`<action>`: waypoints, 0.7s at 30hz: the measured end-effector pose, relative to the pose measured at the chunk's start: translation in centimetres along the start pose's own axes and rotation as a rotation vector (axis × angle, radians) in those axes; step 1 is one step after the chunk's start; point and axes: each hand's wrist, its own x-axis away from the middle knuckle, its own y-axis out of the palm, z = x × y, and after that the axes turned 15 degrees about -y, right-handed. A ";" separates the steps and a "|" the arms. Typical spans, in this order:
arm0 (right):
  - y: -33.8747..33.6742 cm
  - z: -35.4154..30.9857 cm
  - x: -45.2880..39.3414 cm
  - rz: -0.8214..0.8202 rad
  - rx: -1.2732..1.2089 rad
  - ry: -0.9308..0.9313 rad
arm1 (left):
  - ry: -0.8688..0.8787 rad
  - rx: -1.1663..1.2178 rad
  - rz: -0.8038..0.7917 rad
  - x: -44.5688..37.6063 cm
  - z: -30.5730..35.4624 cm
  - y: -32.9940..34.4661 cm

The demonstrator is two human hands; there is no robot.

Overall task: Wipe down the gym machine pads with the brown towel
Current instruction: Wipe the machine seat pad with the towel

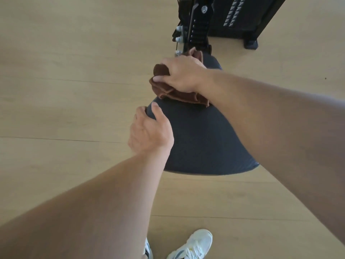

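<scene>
A dark grey gym machine pad (201, 139) runs from the middle of the view away toward the black frame. A crumpled brown towel (168, 92) lies on its far part. My right hand (182, 73) presses down on the towel and grips it, fingers curled over its left edge. My left hand (149, 131) holds the pad's left edge, thumb on top and fingers wrapped around the side. My right forearm crosses over the pad's right side and hides it.
The black machine frame (197, 25) with bolts stands just beyond the pad, and a weight stack housing (237, 15) sits at the top right. Light wooden floor (65, 90) surrounds the pad. My white shoes (194, 243) are at the bottom.
</scene>
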 end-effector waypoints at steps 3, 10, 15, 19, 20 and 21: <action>-0.6 -3.0 -0.5 -0.178 0.063 -0.020 | -0.298 0.402 -0.061 -1.1 0.2 -0.8; 3.0 -11.0 5.4 -0.045 -0.038 -0.214 | -0.533 0.317 -0.244 -2.6 -7.3 -4.0; 4.1 -13.5 12.6 -0.003 -0.067 -0.192 | -0.453 0.293 -0.192 -1.8 -8.4 -6.5; 6.9 -14.0 17.7 0.163 0.009 -0.084 | -0.160 0.316 -0.172 -1.4 -6.0 -6.2; 7.6 -13.8 18.9 0.211 0.023 -0.028 | -0.080 0.321 -0.158 -1.1 -5.2 -5.9; 8.2 -13.6 20.0 0.247 0.025 0.036 | -0.018 0.316 -0.147 -0.8 -4.3 -5.5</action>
